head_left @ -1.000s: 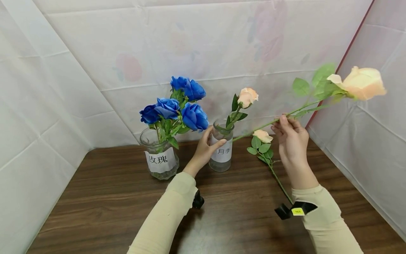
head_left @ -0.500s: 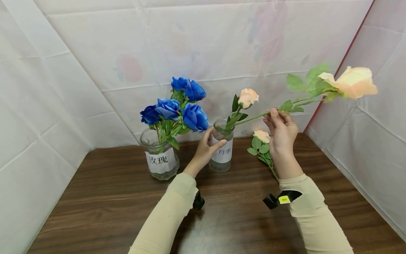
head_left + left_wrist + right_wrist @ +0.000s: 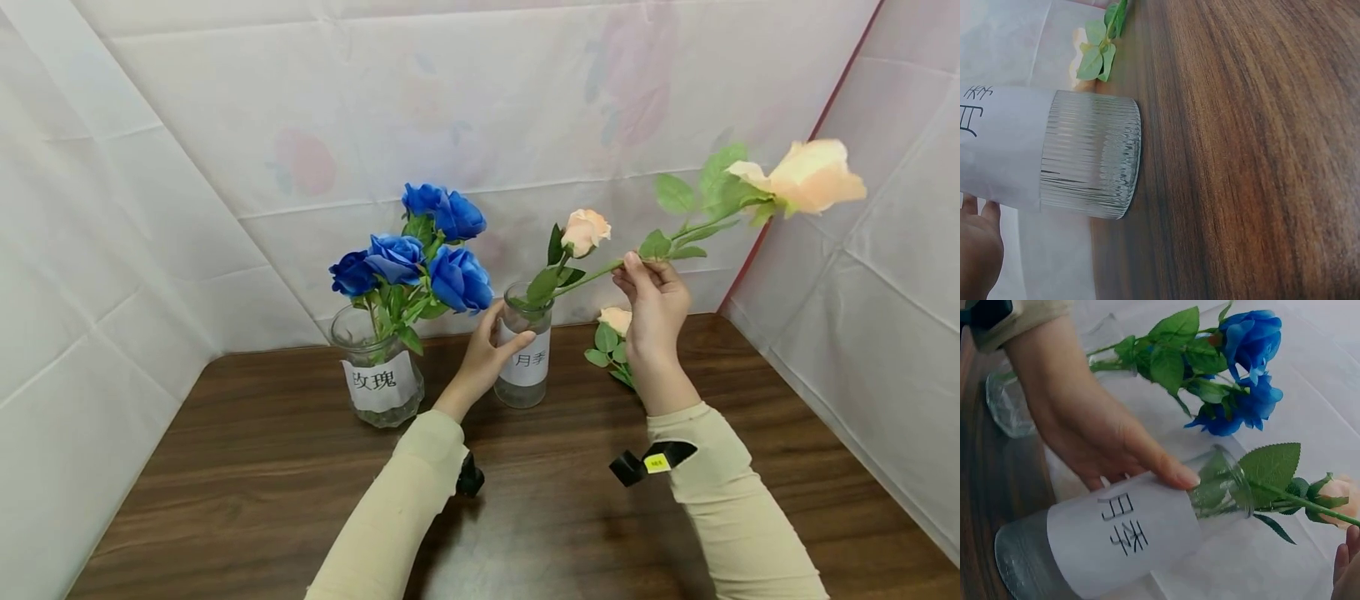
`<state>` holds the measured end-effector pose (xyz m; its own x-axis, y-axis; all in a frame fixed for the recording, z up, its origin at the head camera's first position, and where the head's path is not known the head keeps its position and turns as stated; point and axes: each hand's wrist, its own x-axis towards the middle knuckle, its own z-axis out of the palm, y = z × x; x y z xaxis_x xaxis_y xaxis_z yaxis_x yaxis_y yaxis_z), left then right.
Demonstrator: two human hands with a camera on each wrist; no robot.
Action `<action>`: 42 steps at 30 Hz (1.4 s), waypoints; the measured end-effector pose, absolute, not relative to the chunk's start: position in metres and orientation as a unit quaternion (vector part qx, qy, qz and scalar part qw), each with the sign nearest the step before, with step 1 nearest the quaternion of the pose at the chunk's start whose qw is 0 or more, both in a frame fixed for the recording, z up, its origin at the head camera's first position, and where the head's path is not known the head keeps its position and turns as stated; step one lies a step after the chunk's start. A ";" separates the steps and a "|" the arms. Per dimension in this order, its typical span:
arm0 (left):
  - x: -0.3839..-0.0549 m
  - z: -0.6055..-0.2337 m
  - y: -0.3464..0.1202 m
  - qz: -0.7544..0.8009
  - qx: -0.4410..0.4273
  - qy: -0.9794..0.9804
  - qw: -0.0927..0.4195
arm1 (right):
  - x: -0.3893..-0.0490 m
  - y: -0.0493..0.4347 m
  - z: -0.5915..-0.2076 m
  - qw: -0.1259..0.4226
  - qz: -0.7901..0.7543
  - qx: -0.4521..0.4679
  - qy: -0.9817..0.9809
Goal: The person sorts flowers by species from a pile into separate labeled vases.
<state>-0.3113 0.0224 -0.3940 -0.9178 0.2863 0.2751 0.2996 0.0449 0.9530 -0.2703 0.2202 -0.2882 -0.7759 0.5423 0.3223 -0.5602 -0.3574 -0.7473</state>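
Left hand (image 3: 480, 354) wrapped around labelled glass vase (image 3: 524, 354) standing on counter (image 3: 525, 500), thumb and fingers curled on its side. Right hand (image 3: 654, 312) pinching stem of peach rose (image 3: 813, 173), stem end at vase mouth. Beside: jar of blue roses (image 3: 408, 258); another peach rose (image 3: 617, 321) lying on counter.

Bench (image 3: 247, 467): dark wood-grain surface, smooth, with a soft sheen. Labelled jar (image 3: 524, 354): clear glass, ribbed at the base, wrapped in a matt white paper label. Second jar (image 3: 378, 375): clear glass, likewise paper-labelled. Peach rose (image 3: 813, 175) and blue roses (image 3: 420, 254): cloth-like petals, matt; leaves looked plastic. Backdrop (image 3: 525, 100): white creased sheeting, faintly glossy. Sleeves (image 3: 390, 517): beige knit cloth.
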 end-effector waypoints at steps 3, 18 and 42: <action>-0.311 -0.394 0.023 -0.660 -0.199 -0.724 0.007 | -0.271 0.218 -0.291 0.338 0.812 0.018 -0.475; -0.308 -0.393 0.023 -0.661 -0.197 -0.724 0.008 | -0.282 0.183 -0.321 0.274 0.724 -0.019 -0.633; -0.308 -0.393 0.022 -0.660 -0.196 -0.725 0.006 | -0.278 0.218 -0.365 0.230 0.695 -0.009 -0.681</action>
<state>-0.3079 0.0225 -0.3934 -0.9231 0.2762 0.2678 0.2927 0.0527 0.9547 -0.2784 0.2183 -0.3651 -0.8944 0.3319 0.2999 -0.3066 0.0335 -0.9512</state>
